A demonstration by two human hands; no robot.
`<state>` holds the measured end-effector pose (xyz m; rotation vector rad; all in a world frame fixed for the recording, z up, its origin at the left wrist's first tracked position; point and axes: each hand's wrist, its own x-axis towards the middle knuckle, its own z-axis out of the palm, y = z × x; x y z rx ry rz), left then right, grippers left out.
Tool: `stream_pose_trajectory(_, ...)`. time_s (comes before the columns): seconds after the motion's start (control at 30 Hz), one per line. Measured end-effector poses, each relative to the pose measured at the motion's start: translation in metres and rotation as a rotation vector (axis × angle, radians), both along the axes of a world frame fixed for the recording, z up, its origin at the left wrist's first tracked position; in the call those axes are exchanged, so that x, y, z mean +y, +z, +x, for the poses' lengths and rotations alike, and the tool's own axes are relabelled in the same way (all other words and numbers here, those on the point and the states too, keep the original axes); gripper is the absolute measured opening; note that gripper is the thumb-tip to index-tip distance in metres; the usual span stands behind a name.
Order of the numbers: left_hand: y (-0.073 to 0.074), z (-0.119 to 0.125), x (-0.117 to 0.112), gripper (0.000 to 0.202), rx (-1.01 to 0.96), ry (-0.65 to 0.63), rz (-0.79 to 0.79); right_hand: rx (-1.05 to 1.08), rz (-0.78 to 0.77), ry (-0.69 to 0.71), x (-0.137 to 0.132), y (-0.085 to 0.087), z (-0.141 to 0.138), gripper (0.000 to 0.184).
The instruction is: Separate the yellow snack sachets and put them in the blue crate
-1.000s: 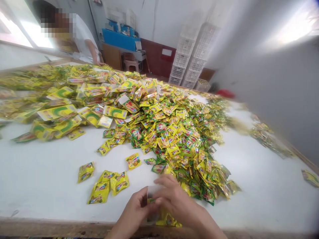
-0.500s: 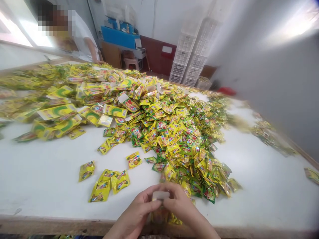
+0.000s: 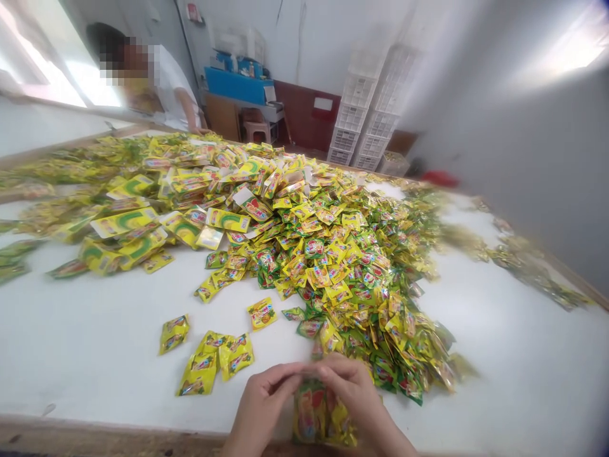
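Note:
At the table's near edge, my left hand (image 3: 264, 400) and my right hand (image 3: 354, 393) meet with fingers bent and thumbs pressed at the top of a small candy box (image 3: 309, 416). Its green, yellow and red printed face points toward me, and its upper end is mostly hidden by my fingers. Beside the box, partly under my right hand, lies a yellow candy packet (image 3: 342, 422). Just beyond my hands starts a large heap of yellow and green candy packets (image 3: 342, 279). Several loose yellow packets (image 3: 197, 373) lie left of my hands.
Yellow printed boxes (image 3: 126, 222), some with open flaps, are piled at the left of the heap on the white table (image 3: 95, 343). Across the table stands a person (image 3: 176, 95) in a white top. Stacked white crates (image 3: 354, 117) and a blue-topped desk (image 3: 235, 84) are behind.
The pale open flap at the box's top has gone from view under my fingers, and more of its printed face shows. The whole scene has shifted slightly down and right.

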<state>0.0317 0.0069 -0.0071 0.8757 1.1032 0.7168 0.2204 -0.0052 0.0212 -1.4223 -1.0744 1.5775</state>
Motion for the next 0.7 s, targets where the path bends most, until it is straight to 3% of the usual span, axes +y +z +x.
stream_pose_trajectory(0.13,-0.002,0.004,0.0,0.026,0.063,-0.026,0.087,-0.005,-0.072,-0.054,0.0,-0.003,-0.001,0.034)
stream_pose_trajectory(0.2,0.001,0.007,0.002,0.025,0.102,-0.041,0.153,-0.068,-0.038,-0.071,0.0,-0.004,-0.003,0.031)
stream_pose_trajectory(0.4,-0.003,0.001,0.003,0.025,0.083,-0.23,0.522,-0.34,0.322,0.016,-0.016,0.0,0.005,0.011)
stream_pose_trajectory(0.53,-0.011,-0.004,-0.004,0.043,0.083,-0.348,0.646,-0.477,0.447,0.203,-0.028,0.009,0.019,0.023)
stream_pose_trajectory(0.6,-0.011,-0.001,-0.007,0.041,0.071,-0.361,0.621,-0.508,0.452,0.27,-0.018,0.015,0.023,0.021)
stream_pose_trajectory(0.7,-0.003,0.003,-0.008,0.034,0.094,-0.354,0.56,-0.717,0.491,0.346,0.024,0.021,0.016,0.023)
